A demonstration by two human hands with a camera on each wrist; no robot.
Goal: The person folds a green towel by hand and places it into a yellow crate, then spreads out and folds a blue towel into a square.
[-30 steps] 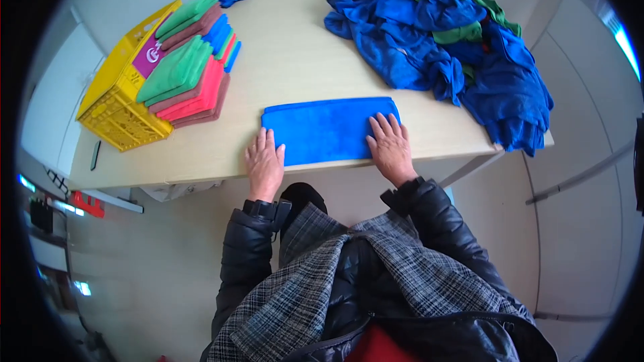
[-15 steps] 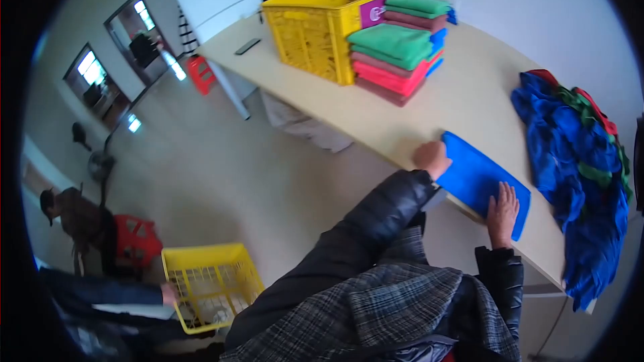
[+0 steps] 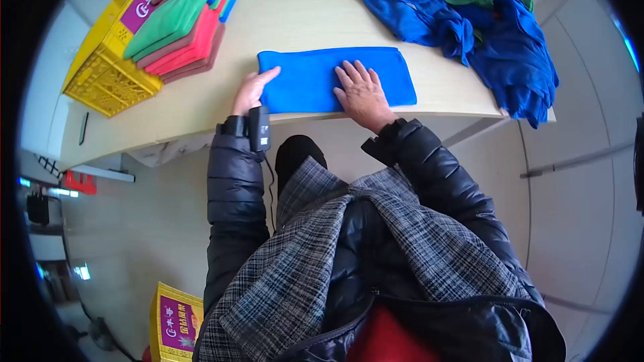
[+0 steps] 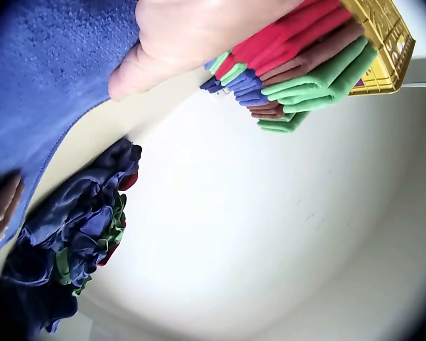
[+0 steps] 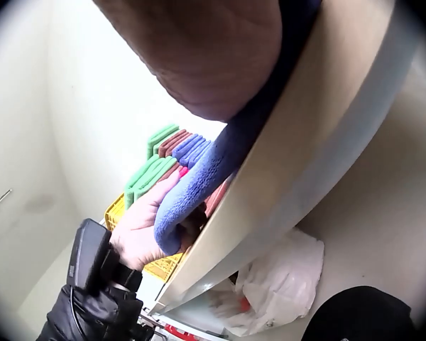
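Note:
A folded blue towel (image 3: 302,80) lies along the front edge of the table. At its left end my left hand (image 3: 249,90) grips it, thumb on top and the fingers tucked beneath. From the right wrist view, that end of the towel (image 5: 192,192) curls up, lifted in the left hand (image 5: 138,231). My right hand (image 3: 364,96) rests flat on the towel, right of its middle, with the fingers straight and slightly spread.
Stacks of folded green, brown, red and blue towels (image 3: 178,23) stand at the left against a yellow crate (image 3: 114,70). A heap of crumpled blue and green cloths (image 3: 496,53) hangs over the right edge. A phone (image 3: 84,129) lies near the left edge. Another yellow crate (image 3: 161,322) is on the floor.
My left hand went from lying flat at the towel's left end to gripping it. My right hand slid leftward from the right end. The head view swung left and came back.

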